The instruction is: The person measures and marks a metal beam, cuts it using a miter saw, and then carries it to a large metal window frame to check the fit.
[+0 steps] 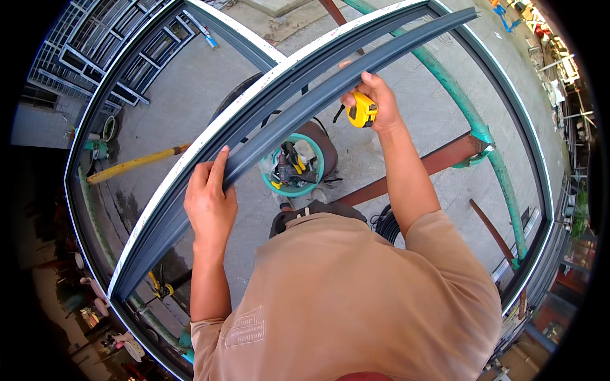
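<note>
Frame (pixel 279 68), white-faced: spanned the scene. Strip (pixel 305 105), dark grey, long: ran near left to far right. Left hand (pixel 211 193), index finger straightened: clasped the strip. Right hand (pixel 384 106), outstretched farther: pinched the strip. Tape measure (pixel 363 110), yellow: sat within the right hand.

Green pipes (pixel 459 100), linked by a rusty brown beam (pixel 422 169), carry a large dark frame with white edges (pixel 222 122) — it lies across them, above the grey floor (pixel 362 164). Directly on that floor — a coil of black cable (pixel 382 221).
</note>
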Action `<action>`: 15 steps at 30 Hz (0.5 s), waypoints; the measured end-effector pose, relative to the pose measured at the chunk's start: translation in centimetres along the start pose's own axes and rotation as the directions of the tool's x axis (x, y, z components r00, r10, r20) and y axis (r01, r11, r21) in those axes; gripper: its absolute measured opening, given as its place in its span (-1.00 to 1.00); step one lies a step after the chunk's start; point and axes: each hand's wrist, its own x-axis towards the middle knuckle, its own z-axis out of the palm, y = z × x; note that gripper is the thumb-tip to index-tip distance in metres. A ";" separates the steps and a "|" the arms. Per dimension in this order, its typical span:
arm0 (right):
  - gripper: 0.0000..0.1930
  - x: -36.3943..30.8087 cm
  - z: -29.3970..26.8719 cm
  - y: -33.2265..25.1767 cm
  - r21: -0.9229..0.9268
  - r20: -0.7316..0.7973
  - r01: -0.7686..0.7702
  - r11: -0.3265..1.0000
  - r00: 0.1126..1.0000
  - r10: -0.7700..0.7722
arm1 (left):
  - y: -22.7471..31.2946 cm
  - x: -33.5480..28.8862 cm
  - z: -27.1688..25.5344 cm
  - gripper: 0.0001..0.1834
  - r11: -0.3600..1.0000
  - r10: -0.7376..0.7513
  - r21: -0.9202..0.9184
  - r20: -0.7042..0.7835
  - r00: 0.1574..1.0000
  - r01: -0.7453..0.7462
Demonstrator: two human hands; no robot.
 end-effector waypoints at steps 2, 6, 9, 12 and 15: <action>-0.49 -0.9 0.0 -1.0 -0.002 0.065 0.031 1.000 0.997 -0.031 | 0.8 -0.4 -0.3 -0.27 1.000 -0.005 -0.009 -0.011 1.000 0.005; -0.41 -1.8 -0.8 -2.4 0.004 0.075 0.047 0.999 0.996 -0.047 | 2.5 -0.7 -0.7 -0.26 1.000 0.008 -0.019 -0.024 1.000 -0.009; -0.40 -2.5 -2.1 -3.5 0.034 0.115 0.076 0.997 0.990 -0.080 | 3.7 -0.8 -0.7 -0.23 0.999 0.019 -0.032 -0.016 1.000 -0.020; -0.40 -2.9 -3.1 -4.2 0.084 0.152 0.107 0.991 0.981 -0.119 | 5.2 -0.6 -1.0 -0.21 0.999 0.035 -0.042 -0.010 0.999 -0.035; -0.39 -3.2 -3.7 -4.8 0.113 0.152 0.124 0.986 0.978 -0.140 | 6.2 -0.4 -0.9 -0.20 0.998 0.057 -0.039 0.000 0.998 -0.057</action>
